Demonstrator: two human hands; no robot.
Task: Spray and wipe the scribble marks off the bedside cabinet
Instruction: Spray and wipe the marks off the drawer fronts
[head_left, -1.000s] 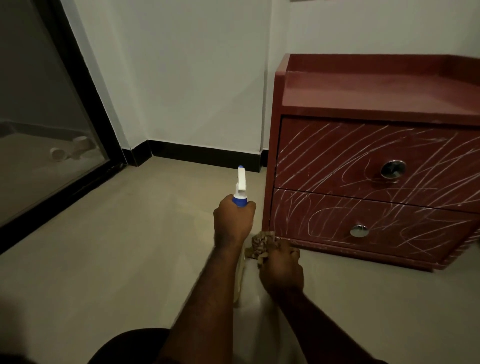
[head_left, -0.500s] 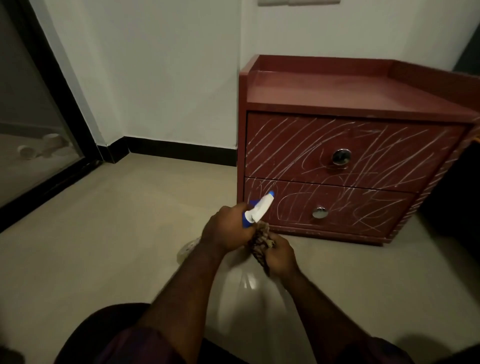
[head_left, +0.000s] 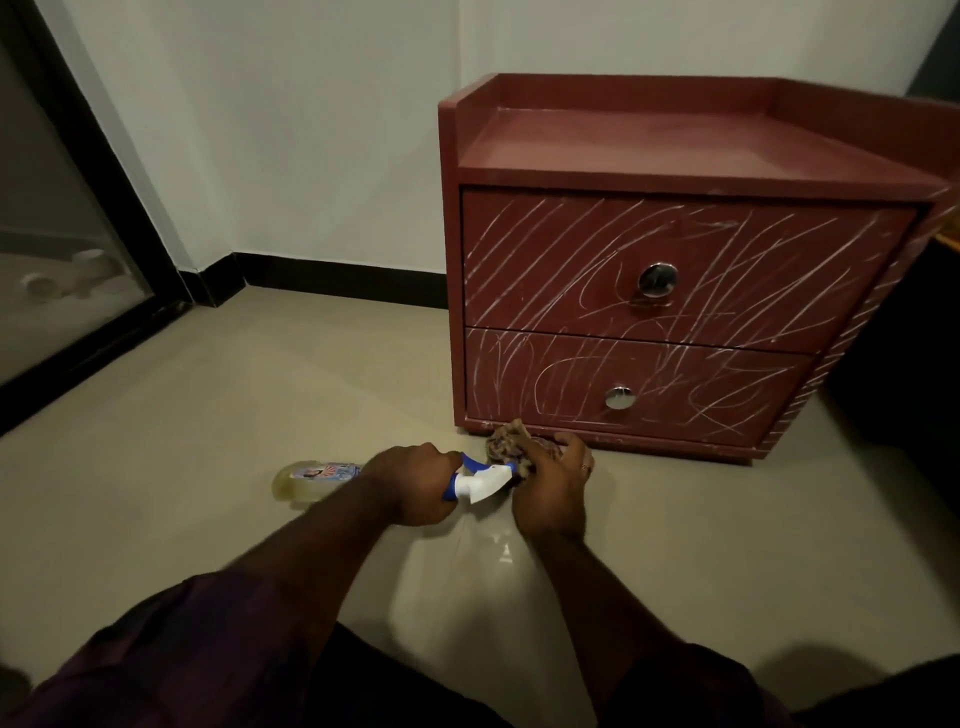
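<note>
A dark red bedside cabinet (head_left: 597, 166) with two drawers stands on the floor against the wall. White scribble marks (head_left: 727, 270) cover both drawer fronts and its right edge. My left hand (head_left: 415, 480) grips the neck of a clear spray bottle (head_left: 317, 478), which lies tipped sideways with its white and blue nozzle (head_left: 480, 483) pointing right. My right hand (head_left: 553, 486) holds a crumpled patterned cloth (head_left: 506, 447) right at the nozzle, just in front of the cabinet's lower left corner.
A beige tiled floor (head_left: 208, 415) spreads to the left. A black-framed glass door (head_left: 78, 234) stands at far left, a black skirting board (head_left: 337, 280) runs along the white wall, and something dark (head_left: 904, 389) sits right of the cabinet.
The spray bottle has tipped from upright to lying sideways, nozzle now against the cloth in my right hand. My view has swung right, bringing the whole cabinet into view.
</note>
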